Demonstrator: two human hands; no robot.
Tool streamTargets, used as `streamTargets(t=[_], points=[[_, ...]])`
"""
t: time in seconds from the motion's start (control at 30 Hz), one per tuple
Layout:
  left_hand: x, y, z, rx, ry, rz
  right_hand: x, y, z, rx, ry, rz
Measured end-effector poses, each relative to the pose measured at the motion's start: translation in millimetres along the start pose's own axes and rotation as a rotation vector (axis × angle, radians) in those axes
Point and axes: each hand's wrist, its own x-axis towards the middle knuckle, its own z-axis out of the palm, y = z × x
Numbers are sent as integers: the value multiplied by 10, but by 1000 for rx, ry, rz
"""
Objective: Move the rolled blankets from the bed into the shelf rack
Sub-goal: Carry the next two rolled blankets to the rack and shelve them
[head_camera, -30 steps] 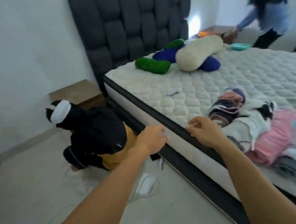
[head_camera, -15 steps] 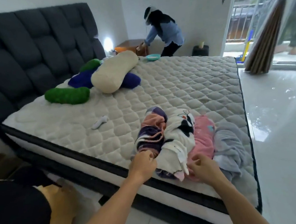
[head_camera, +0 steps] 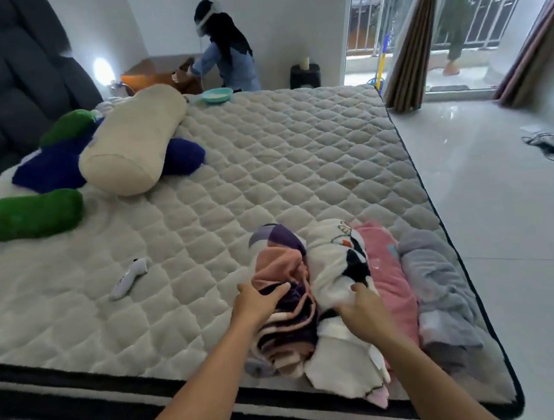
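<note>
The left hand lies spread on the purple-and-peach rolled blanket, fingers loose, not closed around it. The right hand pinches the white patterned rolled blanket beside it. Pink and grey rolls lie further right, all at the bed's near right corner.

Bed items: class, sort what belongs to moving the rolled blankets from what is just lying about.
Job: striped blanket, white blanket, pink blanket, grey blanket, left hand, right hand.
Lying about: cream bolster, green rolls, white remote, teal bowl.
</note>
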Motion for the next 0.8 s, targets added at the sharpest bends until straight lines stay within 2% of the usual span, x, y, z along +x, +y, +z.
streamTargets(t=[0.27,0.43,0.6,0.8], points=[[336,-262,165,-338,-349,-141,312,0,312,12,-14,123],[423,-281,155,-380,-388,-197,459,11,388,11,-11,167],[482,-302,204,-390,-394,-238,491,103,443,-24,122,191],[553,-287,218,-424,-422,-250,511,124,379,19,90,170]])
